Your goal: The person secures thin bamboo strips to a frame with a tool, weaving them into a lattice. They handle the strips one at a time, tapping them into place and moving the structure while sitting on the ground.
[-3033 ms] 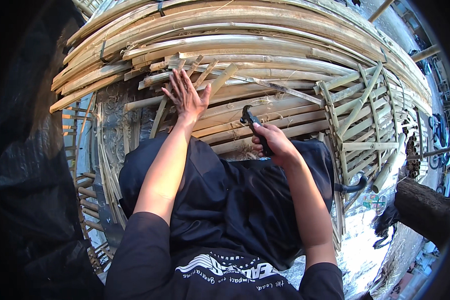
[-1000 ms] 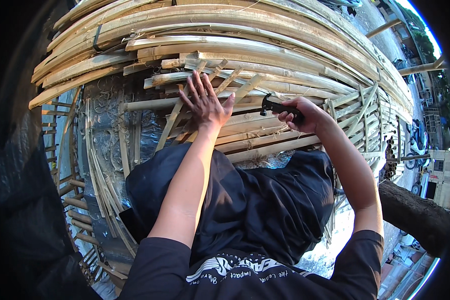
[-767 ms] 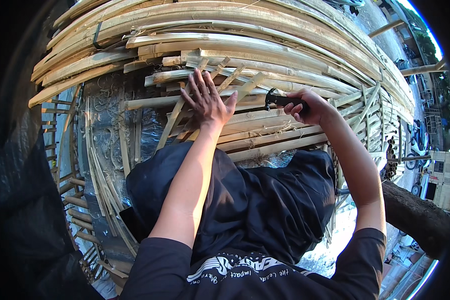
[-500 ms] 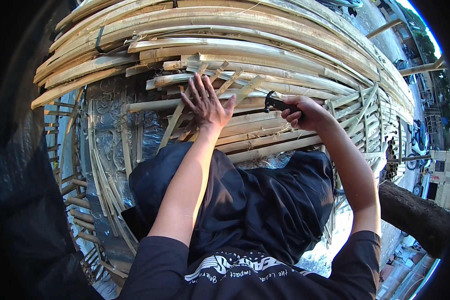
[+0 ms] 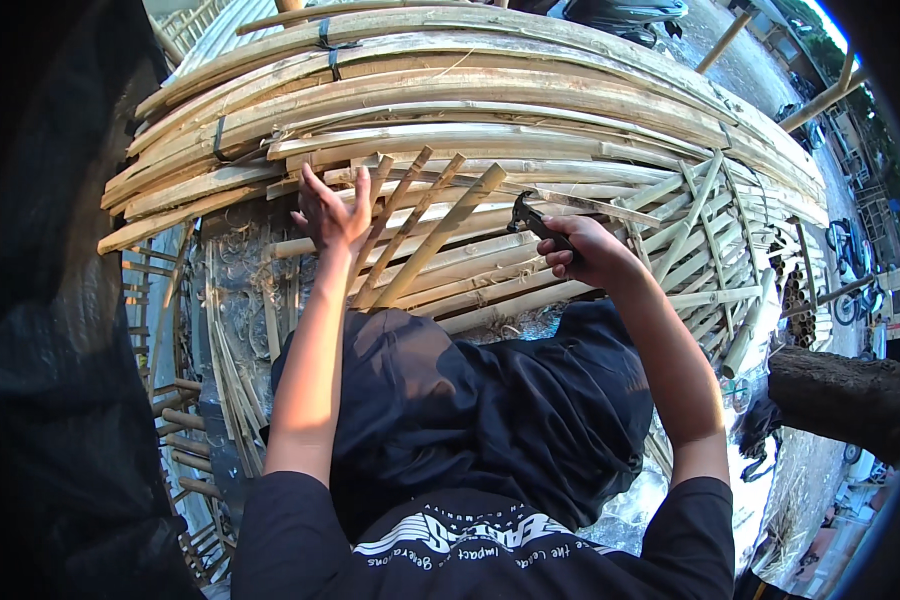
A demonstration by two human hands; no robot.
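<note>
My right hand [image 5: 582, 250] is closed around the dark handle of a small black claw hammer [image 5: 522, 212]. The hammer's head points up and to the left, above the split bamboo. My left hand [image 5: 335, 215] is open, fingers apart, with nothing visible in it. It is just left of several narrow bamboo slats [image 5: 448, 232] that stand out at a slant from near my knees. Beneath both hands run long split bamboo lengths [image 5: 480, 262], laid side by side. Whether my left fingers touch any bamboo cannot be made out.
Long bamboo poles [image 5: 430, 85] are stacked on the far side, bound in places with black ties [image 5: 334, 62]. At the right is a lattice of crossed bamboo strips [image 5: 692, 228]. Thin strips [image 5: 232, 365] lie at my left. A thick dark log [image 5: 840, 395] juts in at the right.
My left hand has moved left, off the slanted slats, and turned. My right hand, still gripping the hammer, has shifted slightly left and down. The view has shifted too.
</note>
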